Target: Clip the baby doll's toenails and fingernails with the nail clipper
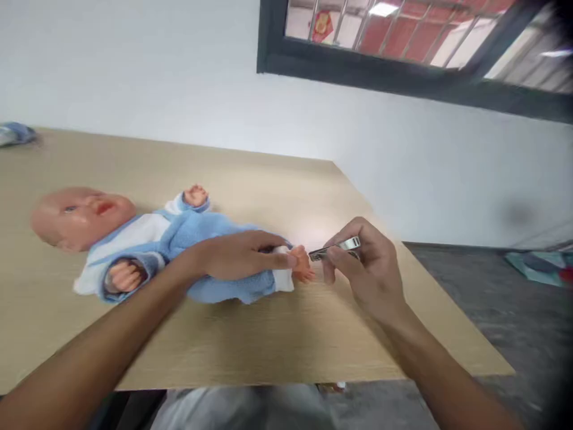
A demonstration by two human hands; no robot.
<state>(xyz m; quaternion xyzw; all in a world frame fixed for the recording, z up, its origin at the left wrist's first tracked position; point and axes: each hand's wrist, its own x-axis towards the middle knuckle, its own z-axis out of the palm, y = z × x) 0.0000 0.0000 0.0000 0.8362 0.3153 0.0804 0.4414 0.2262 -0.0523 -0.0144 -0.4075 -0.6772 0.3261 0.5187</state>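
Note:
A baby doll (210,228) in a blue and white outfit lies on its back on the table, its head to the left and its feet to the right. My left hand (239,255) is closed around the doll's lower leg, with the thumb by the ankle. The bare toes of the doll's foot (302,264) stick out past the white cuff. In my right hand (369,263) a silver nail clipper (342,246) is pinched between thumb and fingers. Its jaws point left and lie very close to the toes; whether they touch, I cannot tell.
The light wooden table (268,346) ends at a right edge, with grey floor (470,298) beyond. A blue and white cloth item (17,133) lies at the far left. Behind stand a white wall (156,71) and a barred window (394,30). A greenish object (537,267) rests on the floor.

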